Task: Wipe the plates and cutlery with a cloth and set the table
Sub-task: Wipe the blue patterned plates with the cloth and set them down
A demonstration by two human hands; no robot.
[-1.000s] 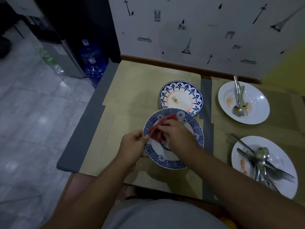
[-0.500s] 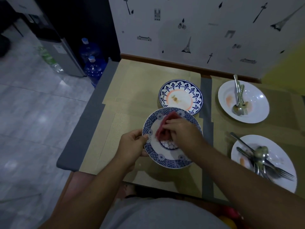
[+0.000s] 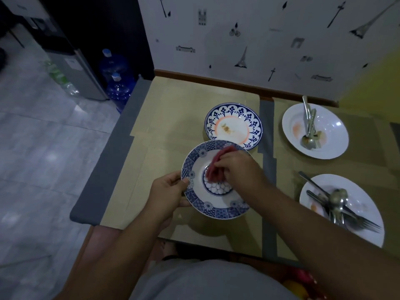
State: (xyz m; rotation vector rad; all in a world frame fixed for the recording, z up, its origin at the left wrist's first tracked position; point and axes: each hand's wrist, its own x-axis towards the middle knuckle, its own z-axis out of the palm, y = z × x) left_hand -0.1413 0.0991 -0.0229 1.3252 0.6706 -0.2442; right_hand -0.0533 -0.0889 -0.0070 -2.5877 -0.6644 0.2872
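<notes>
My left hand (image 3: 167, 194) grips the left rim of a blue-patterned plate (image 3: 199, 199), holding it tilted above the table. My right hand (image 3: 238, 167) presses a bunched red cloth (image 3: 216, 167) onto the plate's middle. Behind it lies a second blue-rimmed plate (image 3: 233, 126) with food stains. At the right, a white plate (image 3: 331, 135) holds a spoon and fork (image 3: 309, 126). Nearer me, another white plate (image 3: 359, 211) carries several pieces of cutlery (image 3: 337, 204).
The table (image 3: 173, 109) has tan mats and grey strips and stands against a patterned wall. Its left edge drops to a tiled floor, where two blue water bottles (image 3: 116, 81) stand beside a grey cabinet.
My right hand has slid the red cloth from the plate's upper left rim toward its centre. My left hand keeps the same hold on the rim.
</notes>
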